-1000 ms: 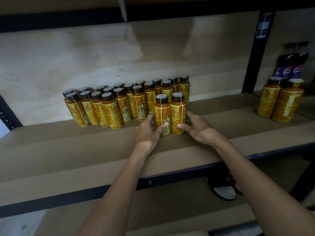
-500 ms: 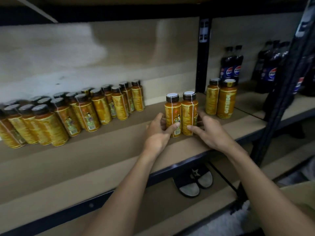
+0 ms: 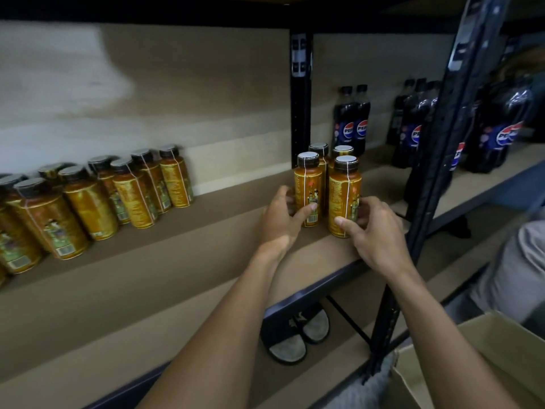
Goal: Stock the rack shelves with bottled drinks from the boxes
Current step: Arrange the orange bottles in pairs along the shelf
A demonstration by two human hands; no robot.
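Shifted right along the shelf (image 3: pixel 182 255) since the earlier frame, the two amber bottles (image 3: pixel 308 190) now stand directly before the rear pair (image 3: pixel 342 151) by the black post (image 3: pixel 300 98); of that pair only caps and shoulders show. Left hand (image 3: pixel 280 222) grips the left bottle, thumb across its label, fingers hidden behind; right hand (image 3: pixel 376 234) curls round the right one's base (bottle foot obscured). Main bottle row (image 3: pixel 132 190) stands well apart to the left, blurred and cropped. Cola bottles (image 3: pixel 352 122) stand beyond the post; a cardboard box (image 3: pixel 486 349) is cut off lower right
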